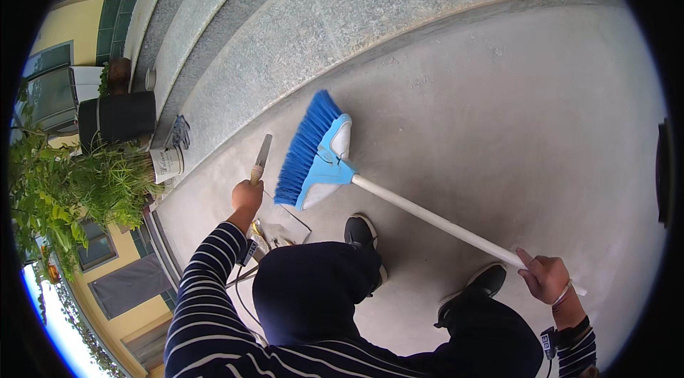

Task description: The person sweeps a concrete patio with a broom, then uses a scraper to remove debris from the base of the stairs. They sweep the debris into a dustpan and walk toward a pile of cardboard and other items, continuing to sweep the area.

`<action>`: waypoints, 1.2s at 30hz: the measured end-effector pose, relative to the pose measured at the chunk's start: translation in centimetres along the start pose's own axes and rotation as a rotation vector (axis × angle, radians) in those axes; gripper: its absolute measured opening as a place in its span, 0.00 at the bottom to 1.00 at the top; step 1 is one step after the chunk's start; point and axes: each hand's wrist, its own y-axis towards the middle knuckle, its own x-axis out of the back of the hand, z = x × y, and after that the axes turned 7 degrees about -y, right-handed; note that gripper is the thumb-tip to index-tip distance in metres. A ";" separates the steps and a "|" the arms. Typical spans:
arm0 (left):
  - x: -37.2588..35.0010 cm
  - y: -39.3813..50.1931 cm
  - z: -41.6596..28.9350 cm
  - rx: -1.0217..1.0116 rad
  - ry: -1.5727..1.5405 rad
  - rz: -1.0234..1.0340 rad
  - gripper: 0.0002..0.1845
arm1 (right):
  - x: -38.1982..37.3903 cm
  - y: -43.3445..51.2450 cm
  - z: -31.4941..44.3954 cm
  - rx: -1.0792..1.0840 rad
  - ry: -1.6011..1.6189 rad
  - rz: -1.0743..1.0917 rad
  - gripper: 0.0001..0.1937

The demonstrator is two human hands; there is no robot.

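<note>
A broom with blue bristles and a light blue and white head is held up in front of me, its bristles pointing left. Near the end of its white pole, my right hand is closed around it. My left hand grips the pale handle of a small tool with a narrow metal blade, which looks like a knife or a saw; which one I cannot tell. The blade points away from me, left of the bristles, and does not touch them.
Grey stone steps curve across the top. Potted plants, a white pot bearing writing and a black cylindrical container stand at the left. A clear plastic bag with things inside lies beside my knee. My shoes rest on the concrete floor.
</note>
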 end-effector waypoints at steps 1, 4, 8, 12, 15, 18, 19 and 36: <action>-0.2 0.0 1.5 0.069 0.022 -0.016 0.25 | -0.2 2.4 0.5 0.048 0.014 0.017 0.23; -0.3 -0.5 5.2 0.199 -0.014 -0.019 0.25 | -1.1 9.1 2.2 0.149 0.012 0.078 0.24; 1.2 -2.5 7.8 0.098 0.045 -0.003 0.24 | -0.3 11.8 4.4 0.042 0.000 0.071 0.24; 2.8 -5.9 8.2 0.138 -0.076 0.137 0.23 | 4.4 6.5 5.4 -0.133 -0.016 -0.034 0.23; 3.6 -9.3 8.2 0.078 -0.102 0.146 0.25 | 8.2 1.3 7.3 -0.247 -0.001 -0.064 0.23; 5.3 -12.2 8.3 0.087 -0.109 0.199 0.26 | 12.7 -2.7 10.9 -0.370 0.055 0.054 0.24; 6.2 -12.9 8.4 0.071 -0.120 0.218 0.26 | 14.2 -3.8 12.3 -0.409 0.079 0.091 0.24; 20.1 -26.6 25.7 0.242 -0.482 0.239 0.25 | 17.6 2.8 33.6 -0.331 -0.149 0.502 0.14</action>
